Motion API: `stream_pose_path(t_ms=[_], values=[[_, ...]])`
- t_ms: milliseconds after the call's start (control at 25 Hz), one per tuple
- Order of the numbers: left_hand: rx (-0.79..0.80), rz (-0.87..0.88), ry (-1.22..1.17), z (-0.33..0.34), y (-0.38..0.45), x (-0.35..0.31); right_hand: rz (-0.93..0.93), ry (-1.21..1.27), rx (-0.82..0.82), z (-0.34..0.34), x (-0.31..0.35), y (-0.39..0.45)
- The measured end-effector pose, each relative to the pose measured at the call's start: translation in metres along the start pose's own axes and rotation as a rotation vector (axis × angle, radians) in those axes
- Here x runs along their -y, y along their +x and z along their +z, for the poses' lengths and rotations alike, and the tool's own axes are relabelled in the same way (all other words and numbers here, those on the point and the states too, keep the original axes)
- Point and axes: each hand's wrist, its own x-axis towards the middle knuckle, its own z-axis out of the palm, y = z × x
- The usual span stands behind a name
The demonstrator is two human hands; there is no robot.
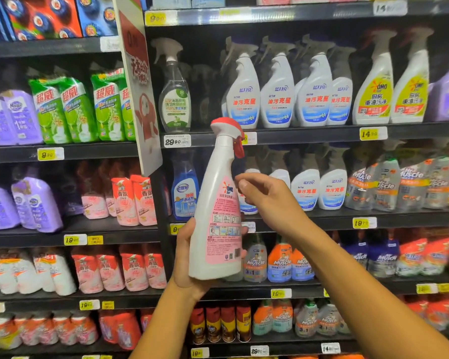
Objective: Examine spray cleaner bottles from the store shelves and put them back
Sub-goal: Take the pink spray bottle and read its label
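Note:
A white spray bottle [218, 203] with a pink label and a red-and-white trigger head stands upright in front of the shelves, its back label facing me. My left hand [186, 257] grips its lower body from the left and behind. My right hand [267, 200] hovers just right of the bottle's middle, fingers loosely curled, holding nothing and apart from the bottle.
Store shelves [296, 137] fill the view. White-and-blue spray bottles [278, 92] and yellow-labelled ones [373, 89] stand on the upper right shelf, a clear sprayer [175, 92] at its left. A blue bottle [184, 187] and refill pouches [130, 200] sit lower down. A hanging sign [140, 81] juts out.

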Motion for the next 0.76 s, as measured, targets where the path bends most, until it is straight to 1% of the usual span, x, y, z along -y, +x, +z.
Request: stream_pose_path(t_ms=[80,200,280,320,400,440,520,680,760], values=[[0.024,0.056,0.132,-0.004,0.004,-0.008,-0.03,0.053,-0.005,0.006,0.001,-0.008],[-0.151,0.23,0.489,-0.009,0.009,-0.016,-0.008,0.091,0.057,0.017,0.005,-0.01],[-0.248,0.308,0.629,-0.009,0.009,-0.016,0.057,0.167,0.089,0.025,0.009,-0.006],[-0.277,0.344,0.713,-0.008,0.007,-0.017,0.077,0.194,0.09,0.029,0.009,-0.004],[-0.3,0.37,0.852,-0.006,0.004,-0.019,0.078,0.165,0.043,0.035,0.008,0.001],[-0.282,0.361,0.879,-0.004,0.003,-0.021,0.075,0.143,0.006,0.036,0.007,0.003],[-0.207,0.334,0.842,-0.004,-0.001,-0.026,0.091,0.131,-0.052,0.035,0.003,0.007],[-0.088,0.331,0.757,-0.017,-0.007,-0.043,0.164,0.207,-0.048,0.024,0.003,0.015],[-0.1,0.317,0.725,-0.022,-0.006,-0.055,0.156,0.236,-0.039,0.019,0.005,0.016]])
